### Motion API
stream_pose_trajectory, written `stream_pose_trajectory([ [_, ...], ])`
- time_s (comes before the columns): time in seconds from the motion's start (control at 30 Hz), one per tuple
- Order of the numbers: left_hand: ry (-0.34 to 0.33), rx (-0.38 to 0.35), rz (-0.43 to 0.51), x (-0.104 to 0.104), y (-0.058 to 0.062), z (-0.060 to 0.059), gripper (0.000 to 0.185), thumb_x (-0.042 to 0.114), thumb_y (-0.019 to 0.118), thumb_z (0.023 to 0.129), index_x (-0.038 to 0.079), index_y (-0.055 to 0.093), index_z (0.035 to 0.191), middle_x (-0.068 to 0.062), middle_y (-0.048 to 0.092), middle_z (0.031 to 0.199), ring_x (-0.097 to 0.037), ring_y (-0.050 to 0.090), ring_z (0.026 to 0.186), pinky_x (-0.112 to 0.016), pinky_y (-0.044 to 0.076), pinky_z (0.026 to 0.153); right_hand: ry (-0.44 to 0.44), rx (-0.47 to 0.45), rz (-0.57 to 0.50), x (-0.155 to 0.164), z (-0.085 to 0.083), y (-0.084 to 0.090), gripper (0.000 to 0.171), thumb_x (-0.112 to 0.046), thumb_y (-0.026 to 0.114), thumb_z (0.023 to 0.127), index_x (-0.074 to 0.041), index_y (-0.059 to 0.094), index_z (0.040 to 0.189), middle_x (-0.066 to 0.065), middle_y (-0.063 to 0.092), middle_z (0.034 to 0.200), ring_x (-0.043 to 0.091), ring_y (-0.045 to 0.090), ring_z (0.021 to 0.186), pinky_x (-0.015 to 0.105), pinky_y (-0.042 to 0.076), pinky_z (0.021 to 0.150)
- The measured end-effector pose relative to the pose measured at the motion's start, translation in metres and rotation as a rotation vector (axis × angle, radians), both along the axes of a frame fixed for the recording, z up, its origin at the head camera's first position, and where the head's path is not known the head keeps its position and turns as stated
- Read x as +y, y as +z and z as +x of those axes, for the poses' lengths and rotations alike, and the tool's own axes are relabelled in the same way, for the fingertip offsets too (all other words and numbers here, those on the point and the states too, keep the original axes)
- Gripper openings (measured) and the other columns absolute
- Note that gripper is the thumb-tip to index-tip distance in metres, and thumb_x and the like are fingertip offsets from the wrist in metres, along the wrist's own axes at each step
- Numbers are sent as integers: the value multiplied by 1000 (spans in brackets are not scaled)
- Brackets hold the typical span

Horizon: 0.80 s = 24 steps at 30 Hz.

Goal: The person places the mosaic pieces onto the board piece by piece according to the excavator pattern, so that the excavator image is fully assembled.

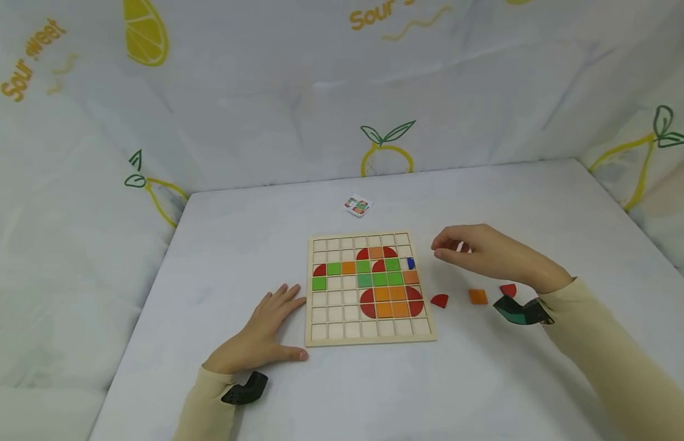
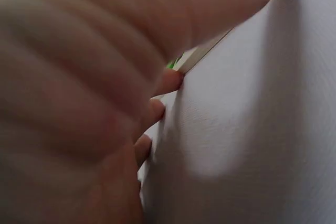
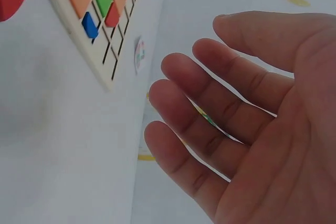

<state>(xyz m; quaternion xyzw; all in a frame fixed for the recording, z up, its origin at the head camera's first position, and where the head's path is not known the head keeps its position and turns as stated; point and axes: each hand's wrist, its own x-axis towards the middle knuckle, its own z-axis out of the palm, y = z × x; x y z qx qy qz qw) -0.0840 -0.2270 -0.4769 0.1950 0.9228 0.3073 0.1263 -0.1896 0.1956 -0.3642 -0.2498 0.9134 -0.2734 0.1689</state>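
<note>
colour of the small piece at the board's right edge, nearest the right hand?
Blue piece; clearest in the right wrist view.

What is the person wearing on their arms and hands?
Both arms wear long, pale cream sleeves. The left sleeve ends at a black wrist device; the right sleeve ends at a dark green-black one. Both hands are bare, without gloves.

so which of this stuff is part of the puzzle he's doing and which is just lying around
In use:
wooden grid board
red quarter piece
orange square
red piece by the wrist
left hand, flat beside the board
right hand, empty above the table

Lying about:
small card behind the board
white table cover
</note>
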Motion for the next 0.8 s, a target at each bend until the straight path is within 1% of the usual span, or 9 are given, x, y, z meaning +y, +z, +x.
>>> stream_pose_trajectory([
  [0.07, -1, 19, -5, 1, 1, 1, 93, 46, 85, 77, 7, 44, 151, -15, 27, 167, -42, 15, 157, -64, 9, 125, -6, -2, -5, 10, 2, -5, 24, -33, 64, 100, -15, 70, 116, 0, 70, 103, 14, 60, 92, 24, 53, 71],
  [0.17, 23, 39, -6, 4, 1, 2, 89, 44, 85, 77, 9, 46, 150, -13, 29, 167, -40, 16, 157, -63, 10, 125, -32, -8, 1, 25, 5, -11, 23, -30, 65, 100, -14, 70, 116, 0, 70, 102, 14, 60, 91, 23, 53, 70],
  [0.33, 51, 23, -8, 9, 2, 1, 85, 42, 86, 78, 11, 48, 148, -10, 29, 167, -37, 14, 158, -61, 7, 126, -97, -27, 44, 44, 10, -19, 24, -29, 64, 100, -13, 69, 118, 0, 70, 104, 15, 61, 93, 24, 54, 73],
  [0.37, 52, 23, -12, 10, 2, 1, 86, 42, 85, 78, 11, 47, 149, -10, 29, 167, -37, 14, 158, -61, 7, 126, -103, -31, 52, 47, 11, -20, 24, -29, 65, 100, -13, 69, 118, 1, 70, 104, 16, 60, 93, 25, 54, 73],
  [0.47, 53, 15, -26, 14, 3, 0, 95, 41, 86, 79, 12, 38, 156, -10, 29, 167, -36, 15, 158, -61, 7, 127, -111, -44, 72, 54, 13, -25, 25, -29, 65, 100, -12, 69, 119, 0, 69, 104, 16, 59, 93, 24, 54, 72],
  [0.57, 40, 14, -60, 18, 6, -2, 101, 42, 85, 80, 12, 31, 160, -10, 27, 168, -37, 14, 158, -61, 7, 127, -112, -37, 78, 59, 14, -30, 25, -26, 67, 99, -10, 69, 119, -1, 68, 103, 15, 59, 92, 22, 54, 71],
  [0.6, 36, 17, -74, 20, 7, -3, 100, 43, 84, 80, 13, 32, 160, -11, 26, 168, -37, 15, 157, -62, 8, 127, -112, -37, 80, 60, 14, -31, 26, -25, 67, 98, -10, 69, 119, -1, 68, 103, 15, 58, 92, 21, 54, 71],
  [0.67, 28, 28, -98, 23, 8, -4, 95, 45, 83, 81, 12, 37, 157, -12, 27, 168, -38, 15, 157, -63, 9, 126, -110, -38, 82, 62, 14, -34, 27, -24, 68, 98, -8, 69, 120, -1, 67, 103, 14, 58, 90, 21, 54, 70],
  [0.8, 25, 53, -132, 29, 8, -7, 90, 47, 82, 82, 13, 42, 155, -11, 28, 167, -38, 17, 157, -63, 11, 126, -103, -92, 75, 64, 15, -37, 31, -22, 67, 98, -4, 67, 123, 1, 66, 102, 13, 58, 80, 21, 53, 65],
])
